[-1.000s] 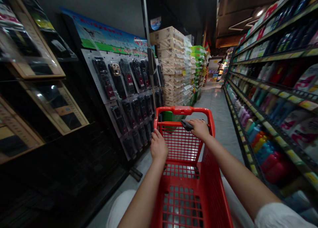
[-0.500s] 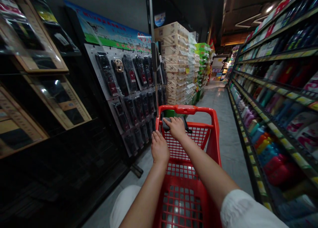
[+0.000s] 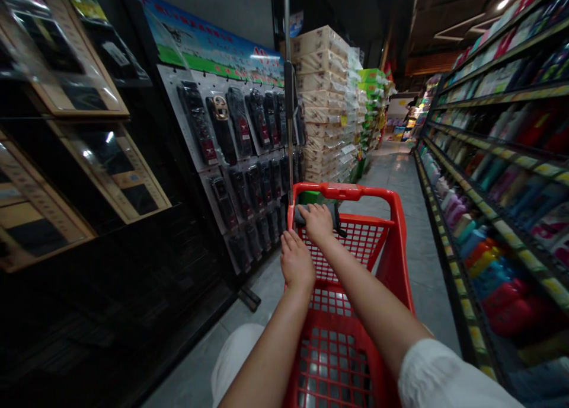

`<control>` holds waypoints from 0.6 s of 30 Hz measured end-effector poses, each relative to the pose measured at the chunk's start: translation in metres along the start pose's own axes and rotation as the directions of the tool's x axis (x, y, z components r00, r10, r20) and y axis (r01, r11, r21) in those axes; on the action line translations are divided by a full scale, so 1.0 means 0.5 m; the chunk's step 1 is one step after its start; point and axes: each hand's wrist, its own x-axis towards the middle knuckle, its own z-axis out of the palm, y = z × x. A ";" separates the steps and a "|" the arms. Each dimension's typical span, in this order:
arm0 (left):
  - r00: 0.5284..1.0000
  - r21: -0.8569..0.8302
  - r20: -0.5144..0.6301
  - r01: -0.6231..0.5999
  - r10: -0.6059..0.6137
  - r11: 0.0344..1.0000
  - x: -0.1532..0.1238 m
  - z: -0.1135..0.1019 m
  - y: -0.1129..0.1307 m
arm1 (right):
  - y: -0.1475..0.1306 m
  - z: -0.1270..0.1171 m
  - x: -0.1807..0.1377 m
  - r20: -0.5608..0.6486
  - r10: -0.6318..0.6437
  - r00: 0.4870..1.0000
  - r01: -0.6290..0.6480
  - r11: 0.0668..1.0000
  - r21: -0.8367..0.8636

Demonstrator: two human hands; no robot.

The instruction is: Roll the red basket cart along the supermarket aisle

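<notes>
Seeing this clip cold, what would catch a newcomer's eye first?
A bright red shopping cart fills the lower centre, the left hand on its left rim and the right hand grasping a dark grey object just ahead. Next, a blue-and-green banner tops hanging packages left of centre.

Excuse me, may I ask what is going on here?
A person's hands are at a red cart. The left hand rests on its left side; the right hand holds a dark grey thing at the cart's far left corner. Packaged belts hang to the left, and stocked shelves stand to the right.
</notes>
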 end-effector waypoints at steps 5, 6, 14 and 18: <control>1.000 0.006 0.013 0.021 -0.021 1.000 0.003 -0.003 -0.003 | 0.005 0.027 0.005 -0.012 -0.150 0.989 0.150 0.988 -0.024; 1.000 0.004 0.010 0.018 -0.018 1.000 0.002 -0.003 -0.004 | 0.014 0.028 0.001 -0.002 -0.181 0.984 0.181 0.983 -0.032; 0.999 0.002 -0.005 -0.047 0.047 0.999 0.002 -0.009 -0.016 | 0.127 -0.026 -0.059 0.064 -0.118 0.991 0.119 0.993 -0.011; 0.998 -0.009 -0.008 -0.061 0.060 0.998 0.004 -0.009 -0.019 | 0.215 -0.054 -0.108 -0.005 0.168 0.986 -0.168 0.986 -0.013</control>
